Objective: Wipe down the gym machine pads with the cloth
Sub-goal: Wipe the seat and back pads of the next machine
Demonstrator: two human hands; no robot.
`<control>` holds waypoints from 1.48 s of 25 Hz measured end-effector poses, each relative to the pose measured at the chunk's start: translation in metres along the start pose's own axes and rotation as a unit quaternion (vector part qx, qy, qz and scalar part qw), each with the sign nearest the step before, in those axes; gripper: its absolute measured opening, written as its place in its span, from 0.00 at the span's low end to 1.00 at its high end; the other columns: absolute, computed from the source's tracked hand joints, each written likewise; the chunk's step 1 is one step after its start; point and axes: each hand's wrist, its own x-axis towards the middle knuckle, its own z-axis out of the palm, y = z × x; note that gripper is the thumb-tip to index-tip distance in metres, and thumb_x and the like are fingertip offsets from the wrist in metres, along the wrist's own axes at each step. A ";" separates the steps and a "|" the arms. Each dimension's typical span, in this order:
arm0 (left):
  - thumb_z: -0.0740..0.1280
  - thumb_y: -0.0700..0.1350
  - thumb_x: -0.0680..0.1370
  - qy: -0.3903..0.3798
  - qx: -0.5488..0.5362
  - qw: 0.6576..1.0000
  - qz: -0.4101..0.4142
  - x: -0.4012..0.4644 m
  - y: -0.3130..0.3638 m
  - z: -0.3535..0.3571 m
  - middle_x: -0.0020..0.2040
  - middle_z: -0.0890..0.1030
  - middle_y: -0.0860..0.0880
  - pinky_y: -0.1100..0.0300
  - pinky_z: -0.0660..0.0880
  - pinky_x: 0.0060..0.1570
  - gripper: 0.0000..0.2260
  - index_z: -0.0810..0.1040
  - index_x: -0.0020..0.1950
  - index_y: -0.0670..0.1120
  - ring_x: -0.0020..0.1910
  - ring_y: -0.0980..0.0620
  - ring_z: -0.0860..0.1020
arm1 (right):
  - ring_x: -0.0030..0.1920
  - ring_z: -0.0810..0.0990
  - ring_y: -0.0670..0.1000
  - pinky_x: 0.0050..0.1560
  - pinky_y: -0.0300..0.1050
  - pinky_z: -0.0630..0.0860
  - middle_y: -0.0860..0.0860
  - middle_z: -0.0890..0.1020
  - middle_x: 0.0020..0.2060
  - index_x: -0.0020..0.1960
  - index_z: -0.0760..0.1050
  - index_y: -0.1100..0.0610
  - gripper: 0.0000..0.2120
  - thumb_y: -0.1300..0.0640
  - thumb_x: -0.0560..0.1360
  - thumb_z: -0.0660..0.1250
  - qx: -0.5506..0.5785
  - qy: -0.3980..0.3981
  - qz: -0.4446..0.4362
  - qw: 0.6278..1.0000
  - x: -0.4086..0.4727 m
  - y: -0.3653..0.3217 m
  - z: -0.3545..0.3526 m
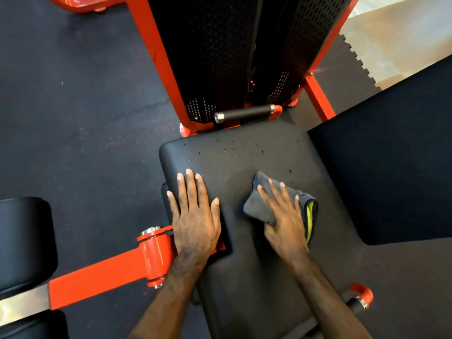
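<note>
Down low, both my arms reach out over the black seat pad (244, 155). My left hand (195, 216) lies flat and open on the pad's left edge, holding nothing. My right hand (285, 221) is spread flat too, pressing down on the cloth (259, 206), which sits just right of the pad's middle. That cloth is grey, soft and folded, with a yellow-green strip showing at its right side.

At 9 o'clock from my left hand, a shiny red metal arm (102, 277) sticks out toward a fat black roller pad (24, 241). At 3 o'clock, a big flat black back pad (391, 167) slopes up beside the seat.

Farther off, little wet drops (234, 149) dot the seat's far end. Past them, at 12 o'clock, is a black handle (245, 113) with silver caps, then a tall black cover full of tiny holes (208, 57) inside a red frame (156, 52). All around lies the dark rubber floor (73, 106).
</note>
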 end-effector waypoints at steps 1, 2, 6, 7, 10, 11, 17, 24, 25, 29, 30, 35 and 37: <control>0.48 0.57 0.87 0.003 0.005 1.000 -0.006 -0.002 0.004 0.002 0.87 0.43 0.41 0.33 0.54 0.81 0.32 0.50 0.87 0.40 0.86 0.41 0.42 | 0.85 0.51 0.55 0.81 0.70 0.52 0.45 0.57 0.85 0.83 0.62 0.45 0.48 0.60 0.62 0.62 -0.003 0.007 0.033 0.999 0.021 -0.015 0.003; 0.48 0.56 0.87 0.006 0.002 1.000 -0.021 -0.004 0.008 0.005 0.87 0.44 0.41 0.33 0.53 0.81 0.32 0.50 0.86 0.40 0.86 0.41 0.43 | 0.85 0.50 0.55 0.81 0.69 0.51 0.45 0.56 0.85 0.83 0.62 0.45 0.48 0.60 0.62 0.61 -0.008 0.004 0.038 0.999 0.038 -0.030 0.005; 0.50 0.54 0.87 0.015 -0.007 0.999 -0.041 -0.005 0.013 0.005 0.87 0.45 0.42 0.33 0.53 0.81 0.31 0.51 0.87 0.40 0.86 0.42 0.44 | 0.86 0.46 0.54 0.83 0.66 0.49 0.44 0.52 0.85 0.84 0.60 0.46 0.53 0.63 0.59 0.64 -0.021 -0.049 -0.129 0.990 0.022 -0.020 -0.002; 0.50 0.55 0.87 0.014 -0.005 0.999 -0.037 -0.006 0.013 0.005 0.87 0.44 0.42 0.33 0.53 0.81 0.31 0.51 0.86 0.40 0.86 0.42 0.44 | 0.86 0.47 0.54 0.82 0.68 0.51 0.43 0.52 0.85 0.84 0.60 0.46 0.54 0.64 0.58 0.65 -0.023 -0.057 -0.148 0.987 0.003 -0.003 -0.007; 0.51 0.55 0.87 0.016 -0.002 0.999 -0.041 -0.007 0.014 0.004 0.87 0.45 0.42 0.33 0.53 0.81 0.31 0.51 0.86 0.40 0.86 0.42 0.44 | 0.85 0.50 0.53 0.79 0.72 0.55 0.42 0.53 0.85 0.83 0.62 0.46 0.50 0.65 0.61 0.63 0.006 -0.013 -0.058 0.998 -0.001 0.035 -0.016; 0.51 0.54 0.87 0.019 0.002 0.999 -0.046 -0.006 0.016 0.005 0.87 0.45 0.42 0.33 0.53 0.81 0.31 0.51 0.86 0.40 0.86 0.42 0.44 | 0.85 0.51 0.54 0.79 0.72 0.55 0.42 0.55 0.85 0.83 0.63 0.46 0.49 0.64 0.62 0.62 0.009 0.001 -0.018 1.000 0.017 0.034 -0.013; 0.51 0.54 0.87 0.036 0.007 0.996 -0.079 -0.005 0.026 0.009 0.87 0.46 0.43 0.33 0.53 0.81 0.30 0.50 0.87 0.41 0.87 0.43 0.45 | 0.86 0.47 0.56 0.82 0.68 0.49 0.46 0.54 0.85 0.84 0.60 0.47 0.53 0.64 0.61 0.68 -0.025 -0.061 -0.144 0.987 0.035 0.011 -0.013; 0.51 0.55 0.87 0.042 0.002 0.984 -0.175 0.001 0.055 0.015 0.88 0.47 0.44 0.31 0.50 0.81 0.31 0.50 0.87 0.43 0.87 0.45 0.45 | 0.85 0.52 0.57 0.82 0.69 0.48 0.49 0.60 0.84 0.83 0.62 0.47 0.50 0.65 0.62 0.67 0.012 0.017 0.025 0.999 0.066 0.063 -0.020; 0.50 0.55 0.87 0.044 0.001 0.981 -0.187 0.001 0.057 0.016 0.88 0.46 0.45 0.31 0.50 0.81 0.31 0.49 0.87 0.43 0.87 0.45 0.45 | 0.85 0.51 0.57 0.82 0.68 0.47 0.49 0.59 0.84 0.83 0.62 0.46 0.49 0.63 0.62 0.65 0.013 0.008 0.024 1.000 0.080 0.052 -0.019; 0.50 0.54 0.86 0.049 -0.010 0.976 -0.211 0.004 0.066 0.014 0.88 0.45 0.46 0.30 0.50 0.80 0.31 0.48 0.87 0.44 0.87 0.45 0.44 | 0.85 0.48 0.57 0.82 0.69 0.48 0.47 0.55 0.85 0.84 0.58 0.45 0.54 0.64 0.60 0.67 -0.012 -0.065 -0.132 0.989 0.042 0.076 -0.032; 0.50 0.55 0.86 0.048 -0.011 0.976 -0.211 0.004 0.067 0.014 0.88 0.45 0.46 0.30 0.51 0.80 0.31 0.48 0.87 0.44 0.87 0.45 0.44 | 0.85 0.49 0.57 0.81 0.72 0.50 0.48 0.55 0.85 0.84 0.58 0.45 0.54 0.64 0.59 0.67 -0.012 -0.068 -0.135 0.988 0.025 0.095 -0.039; 0.52 0.56 0.86 0.051 -0.005 0.974 -0.222 0.005 0.067 0.015 0.88 0.46 0.47 0.32 0.52 0.80 0.32 0.49 0.87 0.45 0.87 0.45 0.45 | 0.85 0.52 0.57 0.81 0.71 0.47 0.49 0.60 0.84 0.83 0.64 0.47 0.48 0.66 0.64 0.67 0.028 0.010 0.068 0.997 0.077 0.103 -0.034; 0.52 0.56 0.87 0.052 0.004 0.974 -0.219 0.004 0.067 0.016 0.88 0.46 0.46 0.32 0.52 0.80 0.32 0.49 0.87 0.45 0.87 0.45 0.46 | 0.85 0.50 0.57 0.82 0.66 0.44 0.48 0.58 0.85 0.83 0.62 0.46 0.48 0.66 0.65 0.68 0.034 -0.006 0.048 0.998 0.101 0.083 -0.031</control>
